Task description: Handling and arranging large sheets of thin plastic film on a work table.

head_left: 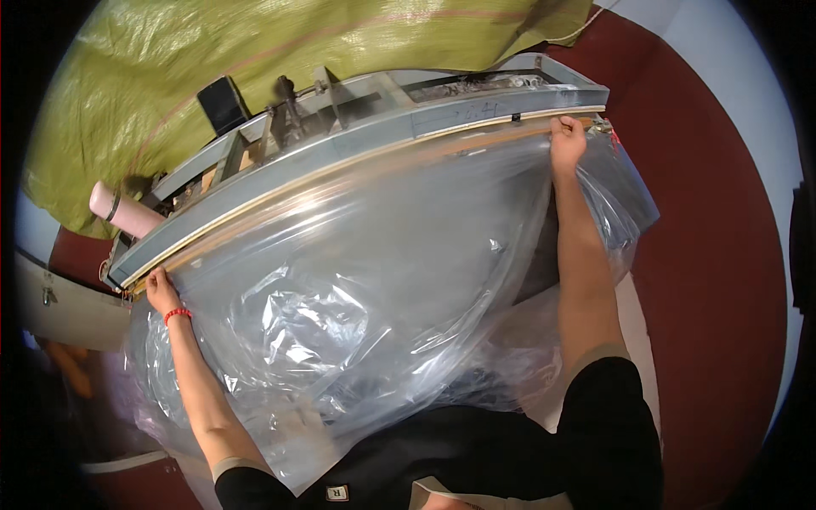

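A dark red floor [714, 280] and a green woven tarp [255, 51] lie behind a long grey sealing machine [357, 140], whose bar runs from near left to far right across the head view, with a pink roll [123, 211] at its left end. A large clear plastic bag [357, 289] is spread between the person and the machine, its long open edge lying along the bar; the left hand [161, 291] pinches its left corner and the right hand [567, 140] pinches its far right corner, each grip pressed together on the film. I judge the step to be lining up the bag mouth on the bar, and the next move calls for keeping the edge tight and straight.
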Motion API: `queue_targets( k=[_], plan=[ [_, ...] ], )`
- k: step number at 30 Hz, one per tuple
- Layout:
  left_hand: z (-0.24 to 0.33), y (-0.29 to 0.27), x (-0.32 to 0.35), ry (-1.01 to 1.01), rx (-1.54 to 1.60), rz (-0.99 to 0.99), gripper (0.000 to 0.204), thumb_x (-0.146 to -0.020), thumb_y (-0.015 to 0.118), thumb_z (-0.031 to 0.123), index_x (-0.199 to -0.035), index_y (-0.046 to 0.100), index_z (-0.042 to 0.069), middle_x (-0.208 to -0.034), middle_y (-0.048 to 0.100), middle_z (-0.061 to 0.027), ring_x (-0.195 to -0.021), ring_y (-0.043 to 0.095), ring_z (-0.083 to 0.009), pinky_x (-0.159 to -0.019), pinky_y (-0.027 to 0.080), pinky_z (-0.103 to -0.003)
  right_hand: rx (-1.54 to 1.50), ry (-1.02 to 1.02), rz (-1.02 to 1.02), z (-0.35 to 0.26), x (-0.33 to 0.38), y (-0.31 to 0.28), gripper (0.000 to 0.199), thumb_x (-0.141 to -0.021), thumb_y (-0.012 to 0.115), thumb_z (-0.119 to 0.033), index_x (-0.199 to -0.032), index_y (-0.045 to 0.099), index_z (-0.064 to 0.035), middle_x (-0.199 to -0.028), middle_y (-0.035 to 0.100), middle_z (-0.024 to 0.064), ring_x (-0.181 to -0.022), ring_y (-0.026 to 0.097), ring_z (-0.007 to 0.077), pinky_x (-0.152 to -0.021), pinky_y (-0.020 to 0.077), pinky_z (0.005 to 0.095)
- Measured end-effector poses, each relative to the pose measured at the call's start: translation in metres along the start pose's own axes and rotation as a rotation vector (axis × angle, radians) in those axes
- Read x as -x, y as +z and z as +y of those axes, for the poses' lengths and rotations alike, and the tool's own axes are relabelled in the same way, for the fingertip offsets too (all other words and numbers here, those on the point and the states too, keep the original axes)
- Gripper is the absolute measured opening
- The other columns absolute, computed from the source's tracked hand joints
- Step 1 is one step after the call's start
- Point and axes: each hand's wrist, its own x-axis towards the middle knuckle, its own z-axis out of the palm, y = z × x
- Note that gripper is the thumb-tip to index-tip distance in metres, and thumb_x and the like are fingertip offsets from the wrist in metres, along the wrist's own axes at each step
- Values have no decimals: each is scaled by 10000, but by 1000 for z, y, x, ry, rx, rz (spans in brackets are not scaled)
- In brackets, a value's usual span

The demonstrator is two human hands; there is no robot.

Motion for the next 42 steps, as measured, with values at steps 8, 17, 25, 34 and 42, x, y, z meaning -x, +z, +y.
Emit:
queue_targets(
  k=[8,17,25,34,42],
  plan=[
    [27,-5,13,-128,177,92,232,-841,499,242,-689,501,66,-529,438,15,-411,367,-75,-368,272,-208,453,-99,216,0,-8,12,184,-809,515,-166,-877,448,-9,-744,582,207,-722,575,375,-662,448,424],
    [39,6,13,-183,208,198,194,-803,380,128,-763,535,18,-672,558,-69,-500,491,-113,-430,385,-213,453,-18,229,-16,-17,13,258,-873,385,-240,-895,436,12,-798,580,258,-750,553,427,-673,429,468],
    [49,-4,24,-165,117,-60,65,-809,519,134,-810,536,72,-698,524,-1,-572,471,-82,-508,375,-198,319,214,-185,-77,-1,-5,499,-848,454,-425,-723,613,32,-617,592,134,-658,588,238,-635,438,327],
    [156,-31,116,-9,14,-398,57,-828,515,100,-845,548,58,-701,496,35,-604,438,-47,-518,343,-181,528,-112,-256,-83,-15,-121,264,-781,610,-236,-872,643,10,-794,641,69,-739,565,117,-719,434,249],
    [198,-43,147,36,177,-398,56,-820,500,71,-831,552,53,-737,508,46,-609,430,-27,-543,345,-171,235,-676,-813,-257,178,-1,396,-772,615,-179,-1117,514,-14,-1154,496,144,-1090,450,270,-932,350,361]
  ],
)
